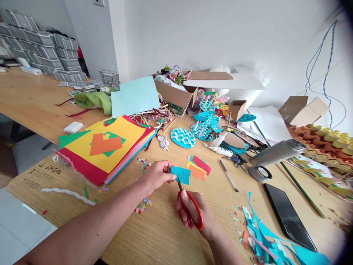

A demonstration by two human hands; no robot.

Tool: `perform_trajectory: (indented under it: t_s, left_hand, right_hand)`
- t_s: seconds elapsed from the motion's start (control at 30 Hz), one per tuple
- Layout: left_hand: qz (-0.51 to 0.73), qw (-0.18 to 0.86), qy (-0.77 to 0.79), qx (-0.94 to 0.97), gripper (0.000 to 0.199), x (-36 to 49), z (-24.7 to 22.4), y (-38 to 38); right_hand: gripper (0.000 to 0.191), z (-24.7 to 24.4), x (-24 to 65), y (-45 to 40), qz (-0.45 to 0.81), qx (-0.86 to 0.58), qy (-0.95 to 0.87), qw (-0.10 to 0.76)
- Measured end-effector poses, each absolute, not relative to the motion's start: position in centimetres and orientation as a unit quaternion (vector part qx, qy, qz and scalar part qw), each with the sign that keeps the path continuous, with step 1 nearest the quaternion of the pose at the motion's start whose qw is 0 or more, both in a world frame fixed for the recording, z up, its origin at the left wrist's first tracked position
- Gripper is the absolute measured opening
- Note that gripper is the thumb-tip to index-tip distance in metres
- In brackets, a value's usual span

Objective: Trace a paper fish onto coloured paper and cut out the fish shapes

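Between thumb and fingers, my left hand (158, 176) pinches the left edge of a small blue paper piece (182, 176) with thin lines drawn on it. Red-handled scissors (190, 211) are in my right hand (202, 213), the thumb and fingers through the loops. Their blades meet the lower edge of the blue paper; how far they are parted is hard to make out. Just beyond lie several small paper pieces (199, 167) in orange, red, yellow and green. Round paper dots (143, 206) are scattered beside my left wrist.
Coloured paper sheets (121, 136) are stacked at left. Blue paper scraps (261, 235) and a black phone (289, 217) lie at right, near a pen (228, 175) and a metal flask (278, 152). Blue decorated ovals (182, 138) and an open cardboard box (176, 94) stand farther back.
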State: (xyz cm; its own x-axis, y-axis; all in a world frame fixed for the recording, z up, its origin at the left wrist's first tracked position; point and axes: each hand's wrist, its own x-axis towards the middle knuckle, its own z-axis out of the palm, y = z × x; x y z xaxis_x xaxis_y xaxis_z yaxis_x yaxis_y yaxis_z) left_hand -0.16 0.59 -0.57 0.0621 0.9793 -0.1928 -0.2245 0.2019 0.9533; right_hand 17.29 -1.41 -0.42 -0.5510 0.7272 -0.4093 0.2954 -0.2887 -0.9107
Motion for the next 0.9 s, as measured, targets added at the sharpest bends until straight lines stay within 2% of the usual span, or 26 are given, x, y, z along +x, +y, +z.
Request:
perform_trajectory:
  t_s: [0.9]
  left_hand:
    - [0.503, 0.613, 0.477, 0.380, 0.020, -0.05, -0.25, 0.39]
  right_hand:
    - [0.063, -0.33, 17.32, -1.51, 0.654, -0.450, -0.586, 0.163]
